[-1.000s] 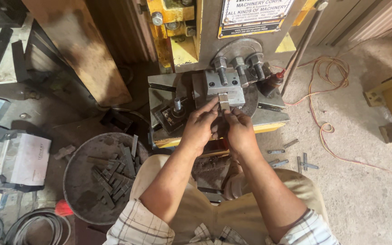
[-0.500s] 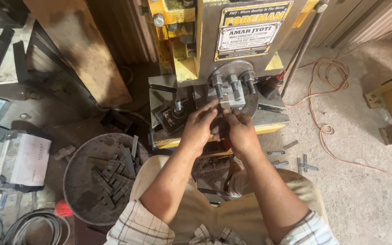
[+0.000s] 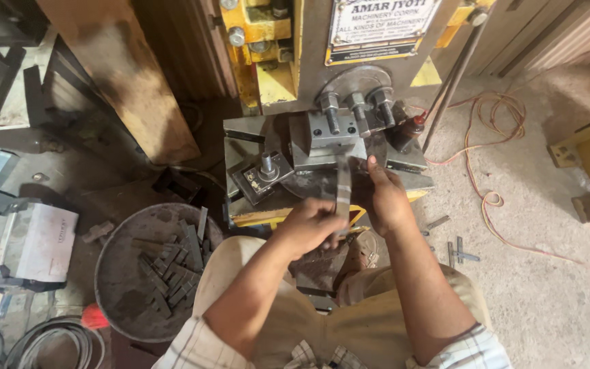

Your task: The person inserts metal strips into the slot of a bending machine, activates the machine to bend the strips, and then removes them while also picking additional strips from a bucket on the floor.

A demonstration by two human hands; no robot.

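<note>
A flat metal strip is pinched at its near end by the left hand and steadied by the right hand, its far end under the press die.

Both forearms reaching forward from the lap, left hand curled shut, knuckles up, right hand just ahead — thumb raised, fingers folded under — hands nearly touching

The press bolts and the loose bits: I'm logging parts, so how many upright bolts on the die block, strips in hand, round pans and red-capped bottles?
Upright bolts on the die block: 3
Metal strip, held by left hand and right hand: 1
Round pan of offcuts: 1
Red-capped bottle: 1
Total: 6
</note>
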